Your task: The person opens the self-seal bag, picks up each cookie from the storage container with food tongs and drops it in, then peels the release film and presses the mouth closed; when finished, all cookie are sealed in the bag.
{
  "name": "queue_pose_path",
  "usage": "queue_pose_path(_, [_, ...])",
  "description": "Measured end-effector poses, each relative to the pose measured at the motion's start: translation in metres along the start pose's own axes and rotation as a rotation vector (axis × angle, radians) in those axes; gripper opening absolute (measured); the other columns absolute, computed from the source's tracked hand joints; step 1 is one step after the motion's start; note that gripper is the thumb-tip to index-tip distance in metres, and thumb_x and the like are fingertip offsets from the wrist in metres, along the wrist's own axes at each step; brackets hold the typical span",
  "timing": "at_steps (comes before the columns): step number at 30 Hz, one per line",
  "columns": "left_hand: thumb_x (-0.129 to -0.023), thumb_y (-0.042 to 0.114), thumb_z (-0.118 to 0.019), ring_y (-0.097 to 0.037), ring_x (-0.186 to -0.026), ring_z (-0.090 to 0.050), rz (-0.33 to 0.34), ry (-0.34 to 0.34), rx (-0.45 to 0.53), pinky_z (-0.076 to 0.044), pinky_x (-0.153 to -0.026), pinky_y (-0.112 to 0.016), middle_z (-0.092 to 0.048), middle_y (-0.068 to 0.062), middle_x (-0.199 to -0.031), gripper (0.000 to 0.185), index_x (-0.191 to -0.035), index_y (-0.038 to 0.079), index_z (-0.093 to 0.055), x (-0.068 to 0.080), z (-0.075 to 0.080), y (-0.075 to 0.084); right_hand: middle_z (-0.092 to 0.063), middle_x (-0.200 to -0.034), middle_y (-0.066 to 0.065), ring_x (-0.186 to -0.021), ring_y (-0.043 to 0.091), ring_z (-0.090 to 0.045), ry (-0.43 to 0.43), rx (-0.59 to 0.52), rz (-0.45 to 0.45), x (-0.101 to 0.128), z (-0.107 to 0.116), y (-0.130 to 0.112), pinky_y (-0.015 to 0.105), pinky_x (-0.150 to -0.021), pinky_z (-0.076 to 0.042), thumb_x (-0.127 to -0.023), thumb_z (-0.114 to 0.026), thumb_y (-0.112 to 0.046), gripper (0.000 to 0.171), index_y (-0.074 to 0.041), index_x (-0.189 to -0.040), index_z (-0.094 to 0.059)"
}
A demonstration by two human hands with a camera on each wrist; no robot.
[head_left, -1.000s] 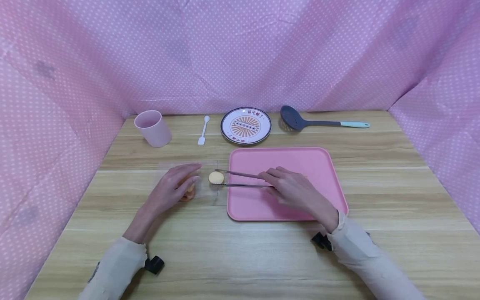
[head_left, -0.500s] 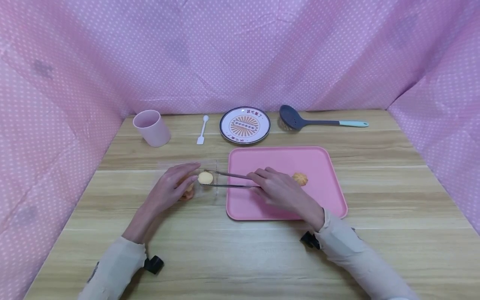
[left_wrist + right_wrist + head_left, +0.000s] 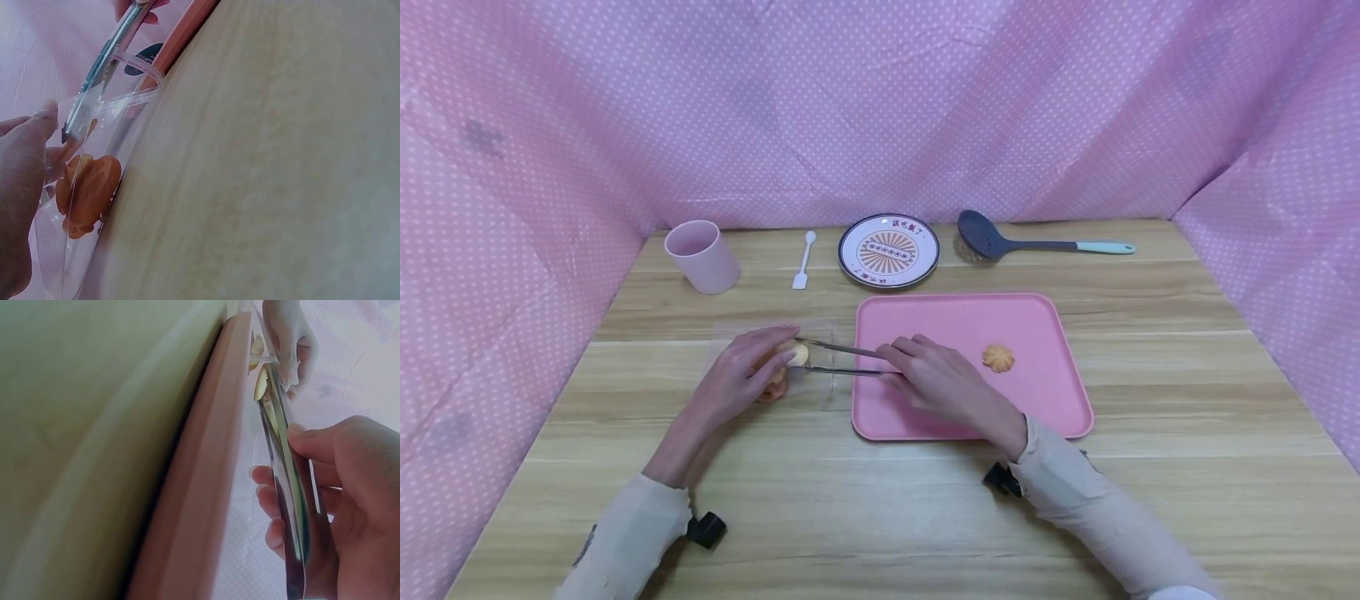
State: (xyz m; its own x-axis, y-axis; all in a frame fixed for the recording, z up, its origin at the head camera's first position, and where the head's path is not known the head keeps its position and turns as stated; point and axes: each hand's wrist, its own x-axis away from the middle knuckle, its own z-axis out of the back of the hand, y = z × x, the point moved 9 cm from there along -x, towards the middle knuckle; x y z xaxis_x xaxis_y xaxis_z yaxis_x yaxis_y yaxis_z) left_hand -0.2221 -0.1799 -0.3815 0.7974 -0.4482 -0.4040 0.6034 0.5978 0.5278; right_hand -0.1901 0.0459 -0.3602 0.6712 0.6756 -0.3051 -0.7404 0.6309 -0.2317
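The right hand gripped metal tongs that pinched a pale cookie at the mouth of a clear bag. The left hand pinched that mouth apart over the surface. The loading step seemed in hand; the next move would call for pushing the cookie past the opening, then easing the tongs. The bag already held an orange cookie. One more swirl cookie lay on the pink tray.
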Motion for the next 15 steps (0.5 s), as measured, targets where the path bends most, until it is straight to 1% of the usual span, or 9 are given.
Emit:
queue_pose_path(8, [-0.101, 0.01, -0.07, -0.033, -0.13, -0.058, 0.004, -0.003, -0.009, -0.045, -0.11, -0.054, -0.065, -0.012, -0.138, 0.038, -0.138, 0.007, -0.066, 0.0002, 0.0, -0.0006, -0.069, -0.104, 0.004, -0.089, 0.022, -0.064, -0.01, -0.009, -0.017, -0.0071, -0.0049, -0.0036, 0.035, -0.071, -0.059, -0.102, -0.069, -0.021, 0.027, -0.007, -0.125, -0.07])
queue_pose_path(15, [-0.1, 0.01, -0.07, -0.034, -0.131, -0.057, -0.007, 0.009, -0.016, -0.045, -0.109, -0.055, -0.065, -0.012, -0.138, 0.038, -0.138, 0.005, -0.066, 0.0011, 0.0012, 0.0014, -0.067, -0.101, 0.003, -0.088, 0.02, -0.063, 0.003, -0.025, -0.007, -0.0103, -0.0083, -0.0071, 0.035, -0.069, -0.059, -0.102, -0.069, -0.019, 0.023, -0.007, -0.121, -0.071])
